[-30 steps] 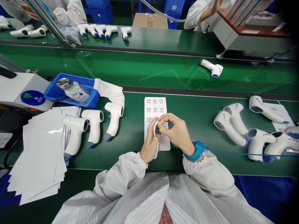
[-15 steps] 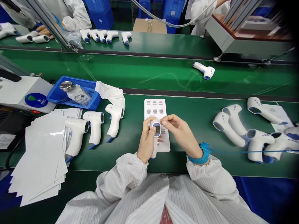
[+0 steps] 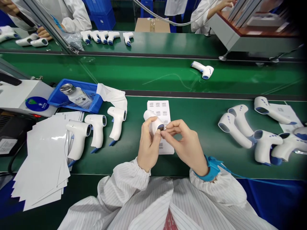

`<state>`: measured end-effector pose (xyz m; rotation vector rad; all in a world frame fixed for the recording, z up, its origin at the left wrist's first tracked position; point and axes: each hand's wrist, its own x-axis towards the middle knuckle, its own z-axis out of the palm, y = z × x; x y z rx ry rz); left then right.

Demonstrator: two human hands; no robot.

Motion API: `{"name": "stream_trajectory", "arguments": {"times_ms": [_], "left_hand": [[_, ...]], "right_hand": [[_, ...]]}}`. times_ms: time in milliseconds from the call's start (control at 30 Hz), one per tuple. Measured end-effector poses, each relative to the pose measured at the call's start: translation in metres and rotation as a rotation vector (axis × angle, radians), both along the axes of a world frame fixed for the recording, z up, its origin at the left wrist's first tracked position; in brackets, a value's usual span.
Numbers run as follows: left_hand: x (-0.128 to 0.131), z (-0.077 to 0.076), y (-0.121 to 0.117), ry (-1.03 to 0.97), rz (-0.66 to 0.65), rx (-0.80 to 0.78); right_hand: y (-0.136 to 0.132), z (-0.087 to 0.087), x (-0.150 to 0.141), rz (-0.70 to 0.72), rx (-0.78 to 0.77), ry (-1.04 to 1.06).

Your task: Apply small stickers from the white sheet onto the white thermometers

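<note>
My left hand (image 3: 149,145) is closed around a white infrared thermometer gun (image 3: 151,121), tilted so its dark oval end faces down toward me. The thumb and fingertips of my right hand (image 3: 183,140) are pinched together at that dark end; anything small between them is hidden. Under both hands lies a white sheet of printed labels (image 3: 158,107) on the green workbench (image 3: 134,127). A blue wrist strap (image 3: 211,167) with a cord circles my right wrist.
Several thermometer guns (image 3: 236,127) lie to the right, and three more (image 3: 96,127) stand left beside a stack of white sheets (image 3: 43,159). A blue tray (image 3: 97,103) holds a bottle (image 3: 79,95). Beyond, one thermometer lies on the green belt (image 3: 153,72). Co-workers' sleeves (image 3: 76,16) show across it.
The thermometer in my left hand has turned from screen-up to tilted, its dark end toward me. My right fingertips have moved in against it. The thermometer on the belt has shifted left.
</note>
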<state>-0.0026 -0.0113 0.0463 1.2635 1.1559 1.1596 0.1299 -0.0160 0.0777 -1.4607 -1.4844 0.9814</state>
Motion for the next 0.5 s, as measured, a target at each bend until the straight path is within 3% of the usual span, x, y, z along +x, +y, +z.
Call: {"name": "stream_trajectory", "arguments": {"times_ms": [233,333,400,500], "left_hand": [[-0.004,0.011,0.004,-0.086,-0.051,-0.174],[-0.009,0.016,0.008,-0.170,-0.096,-0.288],[-0.012,0.019,0.010,-0.245,-0.131,-0.372],[-0.014,0.025,0.011,-0.328,-0.196,-0.456]], "right_hand": [[0.006,0.001,-0.001,0.077,-0.328,0.455],[0.009,0.001,0.002,0.125,-0.413,0.447],[0.009,0.001,0.004,0.110,-0.339,0.358],[0.013,0.000,0.003,0.017,-0.057,0.159]]}}
